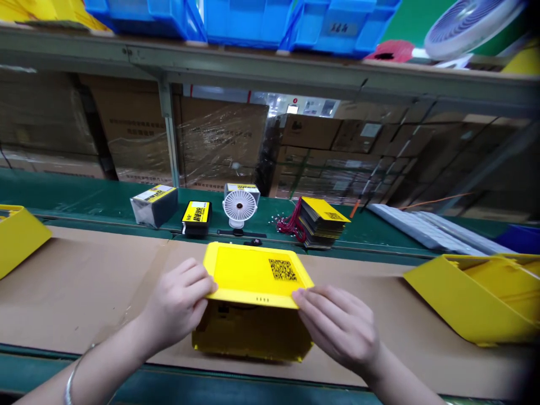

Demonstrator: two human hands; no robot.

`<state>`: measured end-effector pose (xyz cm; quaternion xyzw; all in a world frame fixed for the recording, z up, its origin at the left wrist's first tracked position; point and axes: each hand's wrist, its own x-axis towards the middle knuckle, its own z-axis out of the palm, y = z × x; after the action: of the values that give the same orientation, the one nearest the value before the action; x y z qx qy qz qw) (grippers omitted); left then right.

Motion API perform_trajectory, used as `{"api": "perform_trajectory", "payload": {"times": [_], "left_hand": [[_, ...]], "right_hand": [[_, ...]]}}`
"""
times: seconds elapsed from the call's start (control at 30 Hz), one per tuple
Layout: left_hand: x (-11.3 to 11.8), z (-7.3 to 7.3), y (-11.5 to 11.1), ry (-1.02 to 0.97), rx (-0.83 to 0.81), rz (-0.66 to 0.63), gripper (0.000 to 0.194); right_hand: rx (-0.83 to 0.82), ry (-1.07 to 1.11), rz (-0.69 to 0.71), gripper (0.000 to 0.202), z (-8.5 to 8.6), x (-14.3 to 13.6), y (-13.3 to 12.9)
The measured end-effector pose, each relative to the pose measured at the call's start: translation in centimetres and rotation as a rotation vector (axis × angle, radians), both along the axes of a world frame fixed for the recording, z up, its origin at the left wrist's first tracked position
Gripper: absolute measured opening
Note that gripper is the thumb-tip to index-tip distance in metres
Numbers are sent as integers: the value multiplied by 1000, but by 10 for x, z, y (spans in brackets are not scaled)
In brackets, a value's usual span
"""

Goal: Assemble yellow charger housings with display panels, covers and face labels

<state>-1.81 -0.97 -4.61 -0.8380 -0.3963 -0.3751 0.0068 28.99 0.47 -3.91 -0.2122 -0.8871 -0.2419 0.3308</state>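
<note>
A yellow panel with a printed QR code (244,271) is held up in front of me, tilted. My left hand (181,301) pinches its left front corner, and my right hand (340,320) pinches the right front corner. Under the panel stands an open yellow housing (253,346), its dark inside facing me; whether the two touch at the back is hidden. Behind them lie a wristwatch (240,232) and a small white fan (239,208).
More yellow housings stand at the left (23,239) and right (472,298) on the cardboard sheet (105,281). Farther back are a black-and-yellow box (197,218), a wrapped stack (155,206), and a pile of yellow-topped panels (323,222) with red wires. Blue bins (248,22) line the shelf above.
</note>
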Motion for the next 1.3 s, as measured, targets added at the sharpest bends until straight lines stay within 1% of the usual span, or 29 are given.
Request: {"api": "perform_trajectory", "payload": {"times": [0.07,0.13,0.17,0.2,0.23,0.27,0.3,0.33,0.37,0.4,0.47,0.5,0.57,0.67,0.77,0.83,0.93,1.0,1.03,1.1,1.13,1.17,1.2,1.27,1.3], "left_hand": [[-5,0,-8,-39,-193,-25,28],[-11,7,-10,-62,-478,-62,33],[-13,12,-9,-63,-618,-97,37],[-14,17,-5,-66,-729,-130,43],[-13,21,0,-78,-803,-146,52],[-11,23,8,-114,-841,-132,61],[-7,23,16,-189,-865,-86,67],[-2,22,26,-288,-885,-18,69],[4,19,35,-391,-907,54,67],[11,16,44,-483,-937,107,62],[22,9,59,-588,-978,153,48],[26,6,64,-597,-974,161,41],[30,1,69,-583,-919,184,33],[29,-1,72,-529,-776,231,28],[26,1,85,-422,-608,253,34],[23,2,106,-341,-527,248,42],[10,-2,151,-236,-463,258,46],[-5,-14,184,-176,-429,318,43],[-14,-23,197,-150,-410,371,47],[-33,-45,215,-99,-390,462,69],[-43,-57,218,-76,-387,496,78],[-52,-69,218,-54,-384,518,82],[-61,-79,215,-35,-374,531,82],[-77,-94,202,-15,-331,535,71],[-84,-98,194,-17,-300,531,63]], "right_hand": [[-183,47,76,21,2,-3,-5],[-394,129,118,12,5,-4,-5],[-487,185,96,11,6,-4,-3],[-563,248,38,11,7,-4,2],[-623,310,-52,10,7,-5,8],[-670,369,-164,12,6,-6,15],[-718,420,-280,22,5,-9,23],[-789,459,-376,34,4,-12,32],[-890,489,-435,43,3,-15,40],[-1018,515,-459,48,2,-19,48],[-1281,573,-435,45,1,-26,60],[-1381,598,-405,42,0,-28,65],[-1475,644,-360,36,0,-30,70],[-1484,682,-319,33,-2,-28,75],[-1466,700,-320,32,-6,-26,79],[-1428,695,-328,31,-7,-26,81],[-1376,665,-333,33,-5,-27,81],[-1346,617,-332,31,-2,-27,79],[-1351,597,-324,30,0,-27,78],[-1427,585,-293,32,3,-27,75],[-1485,597,-277,36,4,-27,75],[-1533,611,-267,40,4,-27,74],[-1559,623,-262,42,5,-28,74],[-1564,638,-257,42,4,-29,75],[-1563,644,-253,43,4,-30,75]]}}
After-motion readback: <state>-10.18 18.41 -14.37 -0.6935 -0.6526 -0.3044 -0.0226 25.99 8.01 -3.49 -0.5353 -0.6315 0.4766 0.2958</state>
